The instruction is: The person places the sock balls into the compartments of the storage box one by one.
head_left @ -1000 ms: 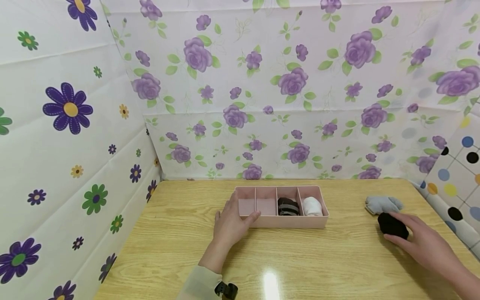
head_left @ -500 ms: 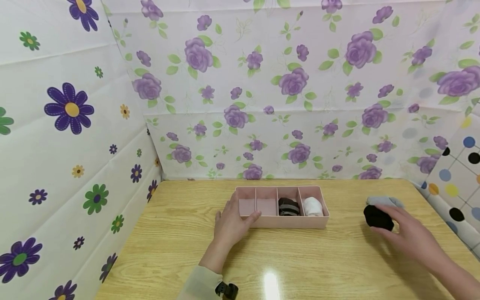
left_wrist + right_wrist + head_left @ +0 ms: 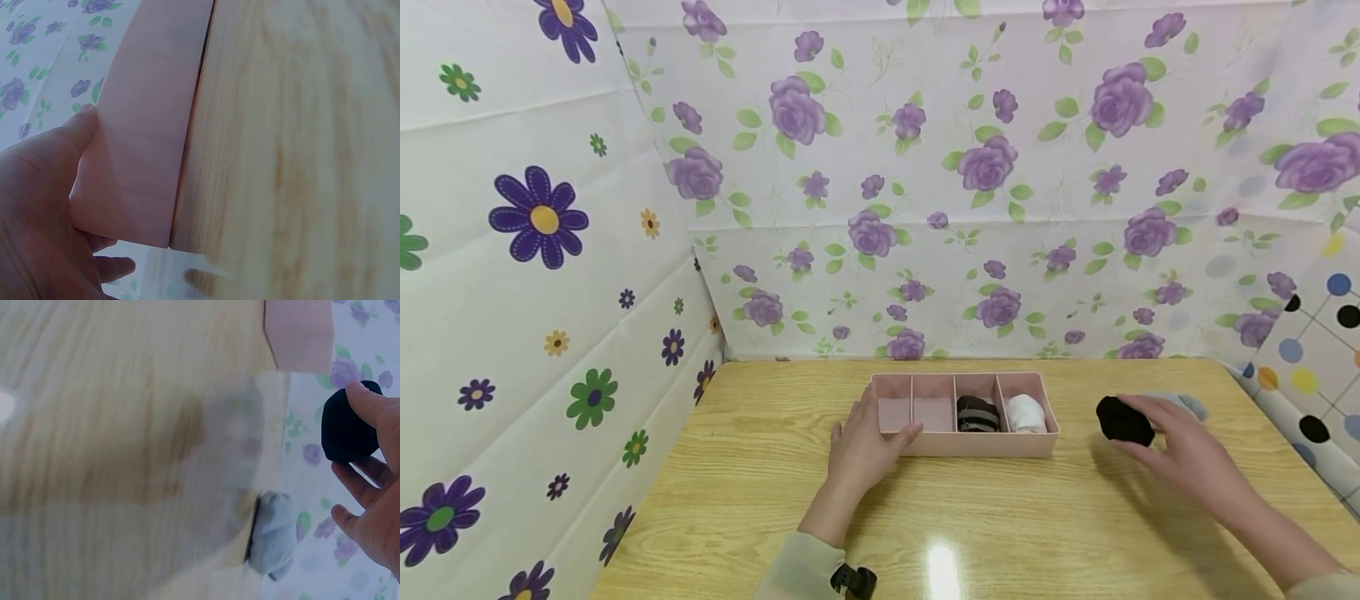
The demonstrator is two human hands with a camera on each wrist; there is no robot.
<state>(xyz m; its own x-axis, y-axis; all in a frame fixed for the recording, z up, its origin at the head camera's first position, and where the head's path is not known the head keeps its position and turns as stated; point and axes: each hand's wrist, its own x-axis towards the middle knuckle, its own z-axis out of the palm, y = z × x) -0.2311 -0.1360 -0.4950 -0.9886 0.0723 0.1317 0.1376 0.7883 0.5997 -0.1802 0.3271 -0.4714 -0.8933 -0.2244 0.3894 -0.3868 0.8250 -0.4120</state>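
My right hand (image 3: 1183,454) pinches a rolled black sock (image 3: 1123,422) between thumb and fingers, raised above the table to the right of the pink divided box. In the right wrist view, the sock (image 3: 350,423) is a compact dark bundle with the thumb on top. My left hand (image 3: 867,446) grips the left end of the pink box (image 3: 977,444). The thumb lies over the front rim and the fingers go round the end wall (image 3: 137,156), as the left wrist view shows. A black-and-grey striped rolled sock (image 3: 977,414) and a white one (image 3: 1026,413) fill the two right compartments; the two left ones are bare.
A grey rolled sock (image 3: 274,534) lies on the wooden table (image 3: 1000,517) at the right, partly hidden behind my right hand in the head view. Flower-printed sheets (image 3: 925,192) stand behind and at the left of the table.
My right hand has moved left with the black sock, from in front of the grey sock toward the box. The left hand and box have stayed put.
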